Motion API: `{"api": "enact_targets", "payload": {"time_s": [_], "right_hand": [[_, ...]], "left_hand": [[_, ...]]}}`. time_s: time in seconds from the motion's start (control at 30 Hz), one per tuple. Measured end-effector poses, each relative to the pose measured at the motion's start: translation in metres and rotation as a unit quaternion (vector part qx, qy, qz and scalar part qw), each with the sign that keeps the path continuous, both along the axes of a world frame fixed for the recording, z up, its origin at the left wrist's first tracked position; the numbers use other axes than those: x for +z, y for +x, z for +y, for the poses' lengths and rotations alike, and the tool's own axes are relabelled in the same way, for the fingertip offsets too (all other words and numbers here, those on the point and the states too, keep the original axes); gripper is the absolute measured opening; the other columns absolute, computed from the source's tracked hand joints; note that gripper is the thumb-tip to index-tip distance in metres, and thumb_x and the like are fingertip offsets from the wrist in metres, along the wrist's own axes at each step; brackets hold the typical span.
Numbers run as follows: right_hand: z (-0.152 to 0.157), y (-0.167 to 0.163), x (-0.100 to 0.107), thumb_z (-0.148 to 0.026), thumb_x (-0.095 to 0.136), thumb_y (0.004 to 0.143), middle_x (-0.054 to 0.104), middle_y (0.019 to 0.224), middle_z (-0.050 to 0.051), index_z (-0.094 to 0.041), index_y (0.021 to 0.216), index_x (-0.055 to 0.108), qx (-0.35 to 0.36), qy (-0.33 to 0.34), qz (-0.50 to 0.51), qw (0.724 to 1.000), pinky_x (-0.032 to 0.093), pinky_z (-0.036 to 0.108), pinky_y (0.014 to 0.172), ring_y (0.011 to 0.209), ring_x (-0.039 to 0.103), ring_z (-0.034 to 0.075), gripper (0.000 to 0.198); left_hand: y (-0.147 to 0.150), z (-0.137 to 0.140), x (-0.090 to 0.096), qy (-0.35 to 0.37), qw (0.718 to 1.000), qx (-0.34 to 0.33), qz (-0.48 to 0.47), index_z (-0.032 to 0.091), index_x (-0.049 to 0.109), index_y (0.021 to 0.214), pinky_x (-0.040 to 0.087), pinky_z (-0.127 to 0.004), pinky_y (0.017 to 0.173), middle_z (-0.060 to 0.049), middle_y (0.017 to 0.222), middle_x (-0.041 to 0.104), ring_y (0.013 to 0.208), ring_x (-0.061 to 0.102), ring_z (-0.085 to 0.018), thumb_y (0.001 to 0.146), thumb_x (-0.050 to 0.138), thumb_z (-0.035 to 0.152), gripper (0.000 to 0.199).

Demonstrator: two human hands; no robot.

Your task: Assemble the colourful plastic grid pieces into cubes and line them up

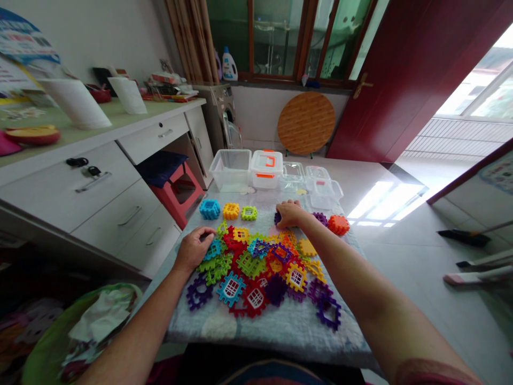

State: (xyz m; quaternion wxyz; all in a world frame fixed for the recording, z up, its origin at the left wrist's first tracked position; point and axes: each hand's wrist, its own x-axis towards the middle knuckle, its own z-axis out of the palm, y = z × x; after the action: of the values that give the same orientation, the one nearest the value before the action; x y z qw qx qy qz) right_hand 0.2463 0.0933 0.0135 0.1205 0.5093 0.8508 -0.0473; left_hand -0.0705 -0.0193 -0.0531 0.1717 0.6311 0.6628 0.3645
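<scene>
A loose pile of colourful plastic interlocking building tiles (pixel 251 263) covers the middle of the cloth-covered table, in red, green, blue, yellow, orange and purple. My left hand (pixel 195 248) is at the pile's left edge, fingers curled together beside a blue tile (pixel 213 249); whatever it may hold is hidden. Beyond the pile, my right hand (pixel 290 214) is closed from above over purple tiles (pixel 277 218), mostly covered by its fingers. Along the same row stand a blue stack (pixel 210 209), a yellow stack (pixel 231 211), a green stack (pixel 249 213), more purple tiles (pixel 320 218) and an orange stack (pixel 339 225).
At the table's far edge are an uncovered clear bin (pixel 231 170), a lidded box with orange clips (pixel 267 169) and clear lids (pixel 324 187). To the left are a drawer desk (pixel 108 182) and a red stool (pixel 180 187). A basket (pixel 48 347) stands at lower left.
</scene>
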Motion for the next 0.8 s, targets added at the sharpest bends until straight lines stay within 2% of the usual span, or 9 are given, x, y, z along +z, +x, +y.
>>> {"api": "enact_targets", "payload": {"time_s": [0.17,0.27,0.37,0.5,0.63,0.8], "right_hand": [[-0.005,0.001,0.004,-0.04,0.073,0.067,0.063,0.12,0.019,-0.014,0.116,0.064,-0.005,0.006,0.007,1.0,0.039,0.049,0.094,0.112,0.053,0.037,0.056],[-0.014,0.003,0.01,-0.042,0.07,0.073,0.06,0.124,0.019,-0.015,0.121,0.061,-0.028,0.033,0.049,0.998,0.039,0.049,0.095,0.115,0.052,0.037,0.056],[-0.034,0.007,0.018,-0.04,0.067,0.08,0.061,0.123,0.016,-0.016,0.122,0.059,-0.04,0.05,0.156,0.986,0.041,0.045,0.095,0.113,0.055,0.032,0.049],[-0.075,0.014,0.023,-0.031,0.065,0.085,0.068,0.109,0.01,-0.017,0.11,0.064,0.025,-0.002,0.275,0.961,0.046,0.036,0.091,0.101,0.062,0.023,0.029],[-0.109,0.021,0.021,-0.029,0.065,0.086,0.068,0.112,0.01,-0.018,0.11,0.065,0.05,-0.026,0.309,0.949,0.047,0.038,0.093,0.104,0.061,0.023,0.027],[-0.129,0.023,0.015,-0.02,0.066,0.083,0.066,0.118,0.011,-0.017,0.111,0.064,0.051,-0.021,0.329,0.943,0.044,0.042,0.101,0.113,0.057,0.023,0.028]], "left_hand": [[0.0,0.0,0.0,0.003,1.0,0.001,-0.003,0.019,0.069,0.087,0.051,-0.033,0.089,-0.006,0.091,0.074,0.085,0.067,-0.023,0.078,0.052,0.046,0.033],[0.0,-0.001,0.0,0.004,1.0,0.0,-0.006,0.019,0.069,0.087,0.052,-0.032,0.088,-0.005,0.09,0.074,0.084,0.067,-0.023,0.078,0.052,0.046,0.033],[0.0,0.0,0.0,0.004,1.0,0.001,-0.007,0.019,0.069,0.087,0.052,-0.032,0.086,-0.005,0.089,0.074,0.082,0.068,-0.022,0.077,0.052,0.046,0.033],[0.001,0.0,0.001,0.006,1.0,0.002,-0.003,0.019,0.07,0.086,0.052,-0.031,0.086,-0.006,0.089,0.074,0.083,0.068,-0.023,0.077,0.053,0.046,0.033],[0.001,0.0,0.001,0.012,1.0,0.004,-0.004,0.019,0.07,0.085,0.052,-0.032,0.088,-0.006,0.09,0.075,0.084,0.068,-0.023,0.076,0.053,0.045,0.032],[0.0,0.0,-0.002,0.011,1.0,0.006,-0.005,0.019,0.07,0.086,0.052,-0.032,0.089,-0.006,0.091,0.075,0.084,0.068,-0.022,0.076,0.053,0.044,0.032]]}}
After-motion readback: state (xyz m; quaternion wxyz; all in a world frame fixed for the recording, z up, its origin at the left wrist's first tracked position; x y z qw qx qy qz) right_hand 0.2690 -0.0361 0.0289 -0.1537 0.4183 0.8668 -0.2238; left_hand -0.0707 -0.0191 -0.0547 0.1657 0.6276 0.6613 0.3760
